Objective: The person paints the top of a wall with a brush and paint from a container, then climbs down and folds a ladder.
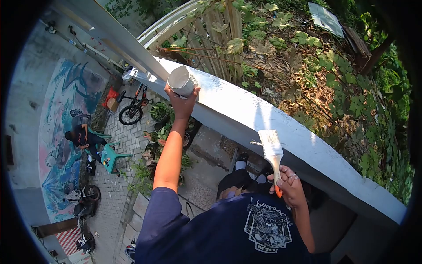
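Up here at the parapet, the left hand [182, 103] reaches to the upper middle of the frame. Its fingers are wrapped round a paint-smeared white cup [181, 81], which is pressed against the top of the ledge [246, 110]. I'd judge this steadies it over the drop and keeps it within reach of the brush. The cup is tipped toward us and coated in white. Whether the pale oval facing us is paint inside or the cup's base, I cannot tell.

The right hand [290, 187], at lower right, has its fingers closed on the orange-tipped handle of a paintbrush [272, 152]. The brush points bristles-up, and their white ends sit right at the ledge's near face, which looks coated white.

Beyond the ledge are a wooden fence [215, 35] and leafy growth. Far below, at the left of the frame, are a bicycle [134, 108], potted plants [159, 112], green chairs [110, 156], a crouching person [81, 136] and a blue mural [66, 101].
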A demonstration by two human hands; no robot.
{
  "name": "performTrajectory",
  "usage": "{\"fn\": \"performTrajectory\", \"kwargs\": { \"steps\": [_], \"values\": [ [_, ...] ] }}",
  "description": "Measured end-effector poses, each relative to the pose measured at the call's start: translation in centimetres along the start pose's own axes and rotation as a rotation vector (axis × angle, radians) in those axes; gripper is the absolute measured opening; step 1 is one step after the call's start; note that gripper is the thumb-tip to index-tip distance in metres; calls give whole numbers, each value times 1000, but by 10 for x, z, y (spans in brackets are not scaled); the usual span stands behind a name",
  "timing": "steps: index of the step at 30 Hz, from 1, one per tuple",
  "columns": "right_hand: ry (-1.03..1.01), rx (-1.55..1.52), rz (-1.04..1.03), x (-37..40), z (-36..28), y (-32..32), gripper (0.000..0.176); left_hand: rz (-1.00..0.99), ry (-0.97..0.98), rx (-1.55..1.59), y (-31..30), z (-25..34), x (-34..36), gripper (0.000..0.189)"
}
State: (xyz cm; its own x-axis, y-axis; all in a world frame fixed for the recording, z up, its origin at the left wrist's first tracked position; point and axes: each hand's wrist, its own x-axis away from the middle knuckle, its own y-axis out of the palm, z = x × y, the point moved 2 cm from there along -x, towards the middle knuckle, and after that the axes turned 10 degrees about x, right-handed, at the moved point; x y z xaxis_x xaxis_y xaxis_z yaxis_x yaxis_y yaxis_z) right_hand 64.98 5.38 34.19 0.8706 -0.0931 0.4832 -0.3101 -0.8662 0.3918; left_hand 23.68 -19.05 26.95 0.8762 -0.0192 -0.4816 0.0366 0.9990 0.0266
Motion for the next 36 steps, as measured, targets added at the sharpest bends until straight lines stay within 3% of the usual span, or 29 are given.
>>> {"fn": "performTrajectory", "kwargs": {
  "steps": [3,5,9,12,18,23,29,36],
  "values": [
    [-32,25,-55,-6,0,7,57,-38,24,-66,-1,3,1,89],
    [-26,33,-66,-9,-6,13,57,-48,-52,30,-1,3,1,101],
    [-11,40,-75,-14,-10,20,57,-57,-68,19,-4,12,4,102],
    [-33,38,-83,-18,-7,19,58,-84,9,-20,-13,13,7,98],
    [-32,29,-81,-18,-3,13,56,-76,-51,122,-35,5,10,91],
    [-32,26,-79,-17,0,11,56,-175,-34,-95,-20,27,9,85],
    [-53,70,-81,-16,-1,11,56,-166,-27,-65,-22,21,6,79],
    [-23,128,-67,-25,-8,24,59,-213,-79,-30,-27,14,5,85]
  ]
}}
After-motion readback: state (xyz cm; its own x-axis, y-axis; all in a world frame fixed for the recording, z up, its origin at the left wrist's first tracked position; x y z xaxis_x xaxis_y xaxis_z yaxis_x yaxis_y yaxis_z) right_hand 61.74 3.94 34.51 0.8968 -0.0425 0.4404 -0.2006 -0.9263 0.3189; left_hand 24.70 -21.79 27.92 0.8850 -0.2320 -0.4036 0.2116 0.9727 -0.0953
